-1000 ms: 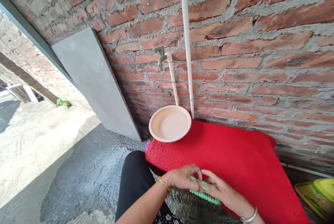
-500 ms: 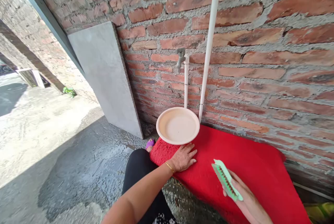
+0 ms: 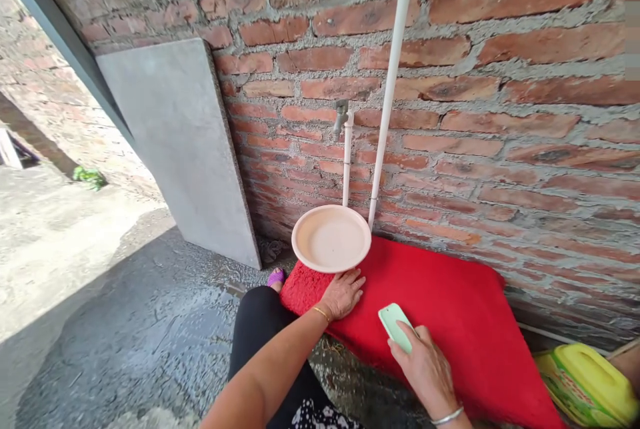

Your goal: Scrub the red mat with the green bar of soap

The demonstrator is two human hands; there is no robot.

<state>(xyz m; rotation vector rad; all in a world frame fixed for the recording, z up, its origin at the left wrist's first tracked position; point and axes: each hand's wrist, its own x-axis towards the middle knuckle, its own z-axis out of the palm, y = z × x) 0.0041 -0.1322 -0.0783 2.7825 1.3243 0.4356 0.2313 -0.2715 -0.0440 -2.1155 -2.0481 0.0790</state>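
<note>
My left hand [image 3: 342, 294] lies flat on a red cloth [image 3: 440, 309], fingers spread, just below a pale pink basin [image 3: 333, 239]. In my right hand [image 3: 425, 366] is a light green scrubbing brush [image 3: 395, 326], its smooth back facing up and its bristles hidden underneath. The brush is over the middle of the cloth; I cannot tell whether it touches. A shaggy texture shows on the cloth at its left end, where the basin stands, while the rest looks smooth and flat.
A metal tap [image 3: 341, 117] on a white pipe rises behind the basin, beside a taller white pipe [image 3: 393, 82] along the brick wall [image 3: 525, 109]. A grey slab [image 3: 175, 142] leans at left. The floor [image 3: 130, 329] is wet. At lower right lies a yellow bottle [image 3: 585, 382].
My right hand has turned the scrubbing brush over from bristles showing to back up, and shifted it left. My left hand stays on the cloth. The view has swung slightly right.
</note>
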